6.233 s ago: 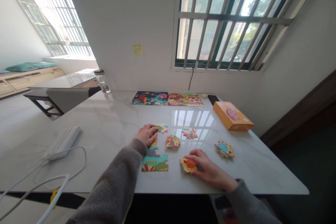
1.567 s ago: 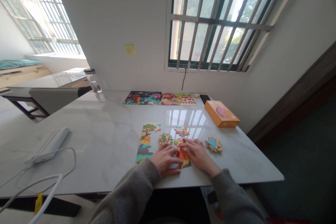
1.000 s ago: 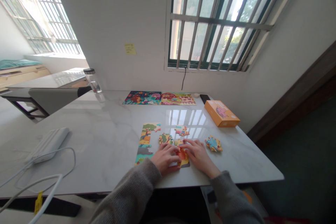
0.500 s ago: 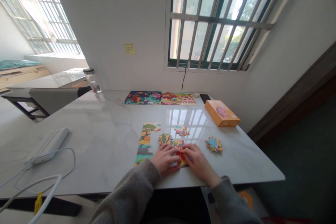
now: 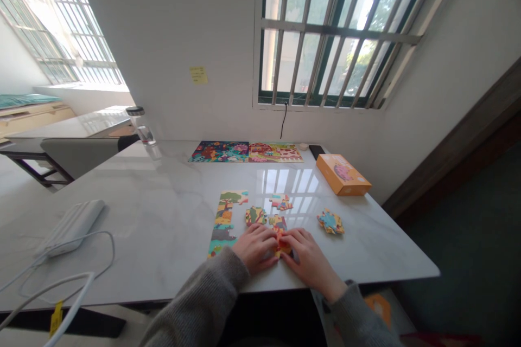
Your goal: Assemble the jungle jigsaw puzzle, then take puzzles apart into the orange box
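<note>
Near the table's front edge, my left hand (image 5: 256,248) and my right hand (image 5: 310,257) come together around a joined strip of puzzle pieces (image 5: 279,222). Curved fingers of the left hand press on the strip's left side, partly covering it. My right thumb and fingers close on an orange-red puzzle piece (image 5: 282,245) at its lower end. To the left lies a joined puzzle section (image 5: 223,233) with a tree and animals. A pile of loose pieces (image 5: 255,216) sits just above my left hand, and a small joined cluster (image 5: 281,202) lies beyond.
Another pile of pieces (image 5: 330,222) lies to the right. An orange box (image 5: 343,174) and a black phone (image 5: 316,151) are behind it. Two picture sheets (image 5: 246,152) lie by the wall. A white power strip (image 5: 77,222) with cables and a clear bottle (image 5: 144,131) stand left.
My right hand has shifted slightly down along the strip, its thumb now nearer the lower end. The left hand stays almost in place. The whole view has moved a little.
</note>
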Demonstrator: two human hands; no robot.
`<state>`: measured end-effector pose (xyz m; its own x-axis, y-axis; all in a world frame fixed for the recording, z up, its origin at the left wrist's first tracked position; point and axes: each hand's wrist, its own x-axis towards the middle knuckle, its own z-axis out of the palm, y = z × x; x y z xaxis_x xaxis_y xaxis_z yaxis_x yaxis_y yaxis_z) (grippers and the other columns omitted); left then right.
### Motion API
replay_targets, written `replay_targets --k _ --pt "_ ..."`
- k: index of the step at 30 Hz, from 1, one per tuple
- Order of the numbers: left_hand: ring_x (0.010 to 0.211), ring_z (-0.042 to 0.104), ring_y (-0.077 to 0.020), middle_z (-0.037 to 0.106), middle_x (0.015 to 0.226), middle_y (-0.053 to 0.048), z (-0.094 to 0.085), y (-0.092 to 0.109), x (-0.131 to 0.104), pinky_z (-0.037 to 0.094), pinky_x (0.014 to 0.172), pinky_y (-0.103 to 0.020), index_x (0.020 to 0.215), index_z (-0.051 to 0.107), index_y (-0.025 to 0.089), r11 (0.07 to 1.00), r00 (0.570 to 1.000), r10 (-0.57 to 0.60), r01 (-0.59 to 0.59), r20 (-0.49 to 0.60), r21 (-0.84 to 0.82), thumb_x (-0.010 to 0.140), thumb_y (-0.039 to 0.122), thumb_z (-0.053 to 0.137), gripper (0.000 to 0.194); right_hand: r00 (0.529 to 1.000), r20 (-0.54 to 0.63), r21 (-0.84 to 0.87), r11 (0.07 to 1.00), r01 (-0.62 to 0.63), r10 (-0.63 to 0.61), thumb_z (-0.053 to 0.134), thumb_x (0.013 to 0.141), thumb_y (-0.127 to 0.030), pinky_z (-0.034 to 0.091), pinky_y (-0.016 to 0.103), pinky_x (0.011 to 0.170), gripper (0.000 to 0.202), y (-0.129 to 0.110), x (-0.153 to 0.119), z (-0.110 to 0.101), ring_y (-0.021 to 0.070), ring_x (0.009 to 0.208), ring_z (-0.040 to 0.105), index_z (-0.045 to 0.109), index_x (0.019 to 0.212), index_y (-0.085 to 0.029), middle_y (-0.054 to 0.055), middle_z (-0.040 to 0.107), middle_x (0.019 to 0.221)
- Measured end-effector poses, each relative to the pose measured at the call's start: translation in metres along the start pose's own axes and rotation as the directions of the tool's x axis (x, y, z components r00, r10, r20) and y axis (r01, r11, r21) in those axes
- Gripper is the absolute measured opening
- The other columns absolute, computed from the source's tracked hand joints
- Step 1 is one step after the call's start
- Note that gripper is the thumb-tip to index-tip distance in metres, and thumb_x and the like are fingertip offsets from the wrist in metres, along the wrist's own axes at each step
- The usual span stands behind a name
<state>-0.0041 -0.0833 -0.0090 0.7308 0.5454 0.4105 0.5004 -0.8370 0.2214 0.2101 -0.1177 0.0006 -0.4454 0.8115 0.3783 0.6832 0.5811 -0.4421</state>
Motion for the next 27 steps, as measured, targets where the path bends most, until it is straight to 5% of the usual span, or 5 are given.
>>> replay_targets --k 7,13,20,27 --pt "0.099 0.058 -0.0223 0.068 0.107 -0.004 0.001 -0.001 0.000 0.042 0.095 -0.039 0.096 0.063 0.022 0.998 1.000 0.010 -0.012 -0.020 -0.060 0.089 0.036 0.062 0.016 0.996 0.077 0.031 0.998 -0.046 0.043 0.061 0.091 -0.021 0.046 0.043 0.095 0.009 0.003 0.006 -0.011 0.0245 0.106 0.057 0.066 0.098 -0.024 0.006 0.066 0.108" --pt "0.095 0.058 -0.0216 0.068 0.099 -0.003 -0.006 0.003 -0.002 0.040 0.091 -0.040 0.102 0.063 0.023 0.994 0.990 -0.095 0.089 -0.103 -0.066 0.092 0.031 0.054 0.015 0.999 0.041 0.081 0.996 -0.035 0.032 0.048 0.095 -0.015 0.049 0.038 0.091 0.021 0.031 0.052 -0.013 0.0214 0.101 0.060 0.065 0.105 -0.021 0.007 0.067 0.105" --pt "0.092 0.058 -0.0209 0.068 0.093 -0.003 -0.007 0.002 -0.002 0.040 0.089 -0.038 0.095 0.063 0.023 0.991 0.979 -0.127 0.118 -0.161 -0.063 0.092 0.026 0.051 0.013 1.000 -0.006 -0.128 0.992 0.020 -0.021 0.054 0.085 -0.006 0.042 0.042 0.101 0.033 0.078 0.106 0.002 0.0251 0.113 0.049 0.064 0.114 -0.019 0.011 0.061 0.120" --pt "0.090 0.059 -0.0202 0.067 0.092 -0.003 -0.008 0.003 -0.002 0.040 0.089 -0.037 0.096 0.063 0.023 0.992 0.981 -0.123 0.116 -0.147 -0.053 0.092 0.024 0.051 0.013 0.986 0.118 -0.193 0.977 -0.090 0.114 0.062 0.083 -0.013 0.041 0.037 0.093 0.019 0.082 0.116 0.002 0.0238 0.102 0.051 0.066 0.101 -0.020 0.009 0.060 0.105"
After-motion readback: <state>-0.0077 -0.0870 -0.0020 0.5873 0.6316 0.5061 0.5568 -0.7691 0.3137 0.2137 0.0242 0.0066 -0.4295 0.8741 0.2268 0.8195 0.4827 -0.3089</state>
